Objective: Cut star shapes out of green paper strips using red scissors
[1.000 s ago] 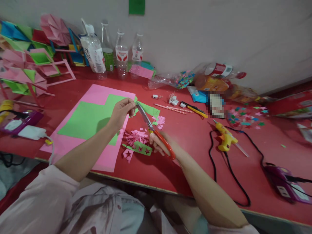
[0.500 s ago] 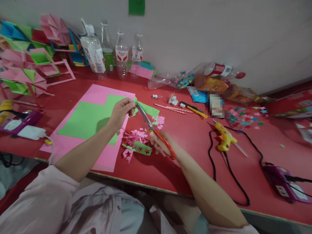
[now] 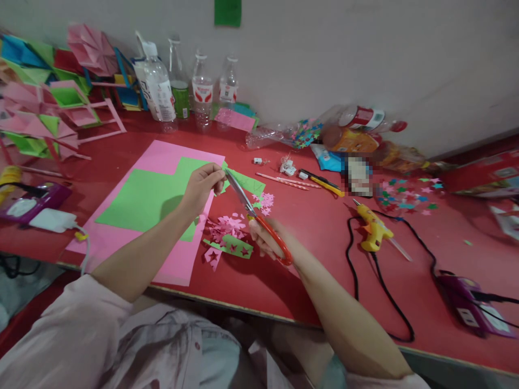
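Observation:
My right hand is closed around the orange-red handles of a pair of scissors. Their metal blades point up and left, with the tips beside the fingers of my left hand. Thumb and forefinger of that hand pinch a small green paper piece, partly hidden by fingers and blades. Just behind the blades is a green paper strip with drawn lines. Below the scissors lie a heap of pink paper scraps, a green strip with star-shaped holes and small cut stars.
Pink and green sheets lie under my left arm. Upright plastic bottles stand at the back; paper models fill the left. At right are a yellow glue gun with a looping cord, scattered stars and a purple power strip.

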Tool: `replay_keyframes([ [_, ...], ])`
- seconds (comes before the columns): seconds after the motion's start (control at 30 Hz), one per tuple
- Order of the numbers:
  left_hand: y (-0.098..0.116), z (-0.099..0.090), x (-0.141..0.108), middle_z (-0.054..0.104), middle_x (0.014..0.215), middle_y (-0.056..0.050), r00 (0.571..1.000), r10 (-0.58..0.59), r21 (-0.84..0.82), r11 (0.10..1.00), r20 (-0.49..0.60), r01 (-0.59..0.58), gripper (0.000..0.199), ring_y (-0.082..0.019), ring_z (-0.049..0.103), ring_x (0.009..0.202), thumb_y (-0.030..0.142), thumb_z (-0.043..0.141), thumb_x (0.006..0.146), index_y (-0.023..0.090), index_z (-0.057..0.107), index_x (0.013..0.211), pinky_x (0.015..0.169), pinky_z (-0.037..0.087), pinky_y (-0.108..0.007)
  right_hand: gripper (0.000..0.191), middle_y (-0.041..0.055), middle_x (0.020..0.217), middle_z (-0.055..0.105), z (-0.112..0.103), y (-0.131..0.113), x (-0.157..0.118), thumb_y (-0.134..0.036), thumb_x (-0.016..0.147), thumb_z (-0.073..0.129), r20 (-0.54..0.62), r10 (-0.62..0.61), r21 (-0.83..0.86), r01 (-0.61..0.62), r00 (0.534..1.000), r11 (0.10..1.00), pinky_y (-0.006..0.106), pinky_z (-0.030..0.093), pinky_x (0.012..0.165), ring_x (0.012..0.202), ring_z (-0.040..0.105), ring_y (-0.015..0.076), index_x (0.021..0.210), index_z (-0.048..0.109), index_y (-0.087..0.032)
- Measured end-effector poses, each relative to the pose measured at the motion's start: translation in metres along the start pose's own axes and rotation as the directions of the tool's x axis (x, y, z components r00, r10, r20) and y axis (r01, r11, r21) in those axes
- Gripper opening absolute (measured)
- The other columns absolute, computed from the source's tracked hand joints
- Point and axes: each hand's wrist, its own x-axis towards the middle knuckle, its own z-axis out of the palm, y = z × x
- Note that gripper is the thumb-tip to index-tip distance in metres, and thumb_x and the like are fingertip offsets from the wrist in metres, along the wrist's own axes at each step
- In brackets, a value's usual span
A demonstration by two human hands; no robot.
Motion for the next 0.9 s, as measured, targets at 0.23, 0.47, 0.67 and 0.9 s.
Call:
replay_keyframes([
  [0.23, -0.0011, -0.0018, 0.0008, 0.05, 0.043, 0.005, 1.0, 0.005, 0.009, 1.0, 0.008, -0.005, 0.015, -0.004, 0.043, 0.039, 0.018, 0.056, 0.073, 0.017, 0.053, 0.059, 0.043, 0.035, -0.017, 0.049, -0.0107, 0.032, 0.032, -0.0014, 0.0012, 0.0019, -0.066, 0.08, 0.049, 0.019, -0.013, 0.008, 0.013, 1.0, 1.0, 0.022, 0.034, 0.032, 0.024, 0.032, 0.0055, 0.061, 0.042, -0.021],
  [0.47, -0.0001, -0.004, 0.0028, 0.049, 0.043, 0.006, 0.998, 0.053, 0.041, 0.998, -0.034, -0.052, 0.013, -0.004, 0.043, 0.04, 0.016, 0.057, 0.072, 0.017, 0.053, 0.06, 0.043, 0.036, -0.018, 0.051, -0.0109, 0.033, 0.033, -0.0043, 0.0049, 0.0026, -0.067, 0.081, 0.047, 0.047, -0.041, 0.011, 0.041, 0.998, 0.999, 0.021, 0.038, 0.035, 0.025, 0.033, 0.0048, 0.06, 0.043, -0.02],
  [0.67, 0.0005, -0.0013, -0.0001, 0.05, 0.044, 0.006, 0.998, 0.054, 0.051, 0.997, -0.014, -0.054, 0.013, -0.004, 0.043, 0.041, 0.017, 0.059, 0.072, 0.018, 0.052, 0.061, 0.045, 0.037, -0.019, 0.051, -0.0113, 0.034, 0.033, -0.0049, 0.007, 0.0021, -0.069, 0.079, 0.047, 0.078, -0.079, 0.064, 0.074, 0.994, 0.995, 0.022, 0.041, 0.039, 0.026, 0.032, 0.0048, 0.062, 0.045, -0.02],
  [0.9, 0.0005, -0.0038, -0.0004, 0.051, 0.044, 0.006, 0.998, 0.05, 0.01, 0.999, 0.033, -0.051, 0.012, -0.005, 0.043, 0.042, 0.017, 0.06, 0.071, 0.018, 0.054, 0.061, 0.045, 0.037, -0.019, 0.05, -0.0113, 0.036, 0.033, -0.0093, 0.0063, 0.0008, -0.067, 0.081, 0.046, 0.137, -0.068, 0.081, 0.057, 0.988, 0.995, 0.023, 0.045, 0.044, 0.028, 0.033, 0.0051, 0.066, 0.048, -0.019],
])
